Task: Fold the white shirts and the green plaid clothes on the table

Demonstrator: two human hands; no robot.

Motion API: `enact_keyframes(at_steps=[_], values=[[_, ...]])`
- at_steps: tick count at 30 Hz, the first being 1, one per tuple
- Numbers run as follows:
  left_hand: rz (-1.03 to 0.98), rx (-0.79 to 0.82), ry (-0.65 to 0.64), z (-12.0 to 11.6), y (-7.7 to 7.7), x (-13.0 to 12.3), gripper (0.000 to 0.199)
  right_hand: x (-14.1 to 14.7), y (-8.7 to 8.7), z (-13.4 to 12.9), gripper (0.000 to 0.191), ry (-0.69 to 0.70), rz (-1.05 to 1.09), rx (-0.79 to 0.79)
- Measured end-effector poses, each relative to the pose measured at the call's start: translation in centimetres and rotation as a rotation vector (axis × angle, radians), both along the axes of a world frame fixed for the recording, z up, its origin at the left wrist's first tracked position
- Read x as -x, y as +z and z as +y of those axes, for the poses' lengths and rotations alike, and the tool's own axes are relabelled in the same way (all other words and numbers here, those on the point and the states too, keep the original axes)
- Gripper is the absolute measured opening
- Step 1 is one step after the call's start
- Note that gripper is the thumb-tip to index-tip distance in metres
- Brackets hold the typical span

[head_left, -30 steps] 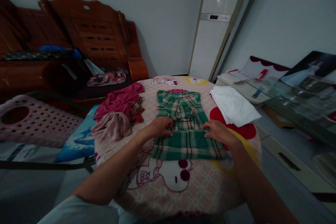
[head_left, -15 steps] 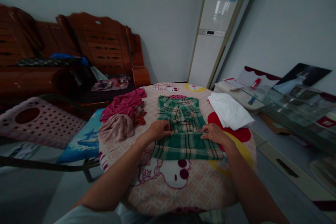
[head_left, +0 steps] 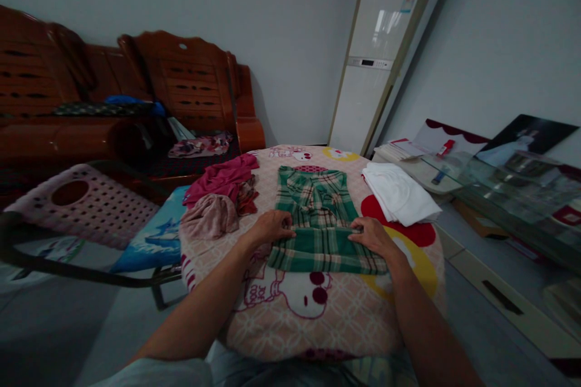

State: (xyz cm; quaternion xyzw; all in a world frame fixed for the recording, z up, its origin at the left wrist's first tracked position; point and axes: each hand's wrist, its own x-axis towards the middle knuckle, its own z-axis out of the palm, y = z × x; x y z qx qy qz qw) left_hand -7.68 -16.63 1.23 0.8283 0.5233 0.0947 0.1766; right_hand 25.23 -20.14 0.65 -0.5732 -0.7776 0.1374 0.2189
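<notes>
A green plaid garment (head_left: 324, 251) lies on a round table with a patterned pink cover (head_left: 290, 338). Its near part is flat and its far part is bunched and wrinkled. My left hand (head_left: 273, 227) pinches the cloth at the left, along a crosswise fold near the garment's middle. On the right side of the same fold, my right hand (head_left: 370, 234) has its fingertips closed on the fabric. White folded cloth (head_left: 399, 193) rests at the table's right. Crumpled magenta cloth (head_left: 222, 181) and a dusty pink cloth (head_left: 211, 217) sit at the left.
A chair with a pink perforated back (head_left: 86, 205) and a blue cushion (head_left: 157, 239) stands to the left. Behind it is a wooden sofa (head_left: 190, 78). To the right are a glass shelf (head_left: 508, 193) and a cabinet. A tall white appliance (head_left: 363, 97) stands at the back.
The view has shifted slightly, so the scene sits a little further right and the furniture lower. Both hands keep their hold on the plaid cloth, with little visible movement.
</notes>
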Motion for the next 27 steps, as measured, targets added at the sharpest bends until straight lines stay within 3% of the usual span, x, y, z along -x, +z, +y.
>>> enact_keyframes(at_steps=[4, 9, 13, 15, 19, 24, 27], values=[[-0.032, 0.017, -0.016, -0.2, 0.3, -0.4, 0.02, -0.1, 0.0, 0.0, 0.011, 0.003, 0.025, 0.014], [-0.242, 0.036, -0.096, -0.2, 0.2, -0.2, 0.012, -0.2, 0.2, -0.2, 0.012, 0.044, 0.141, 0.026], [-0.372, 0.091, -0.13, -0.3, 0.0, -0.7, 0.027, 0.2, 0.6, -0.3, 0.017, 0.054, 0.167, 0.08], [-0.359, 0.101, -0.094, -0.4, 0.0, -1.4, 0.033, 0.5, 0.7, -0.3, 0.016, 0.067, 0.152, 0.093], [-0.265, 0.094, -0.043, -0.6, -0.1, -2.4, 0.024, 0.6, 1.0, -0.2, 0.012, 0.09, 0.13, 0.075], [-0.324, 0.082, -0.103, -0.8, -0.1, -2.3, 0.014, 0.2, 1.4, -0.8, 0.012, 0.091, 0.093, 0.068], [-0.363, 0.074, -0.181, -0.9, -0.1, -2.1, 0.018, 0.3, 1.3, -1.4, 0.013, 0.132, 0.016, 0.011]])
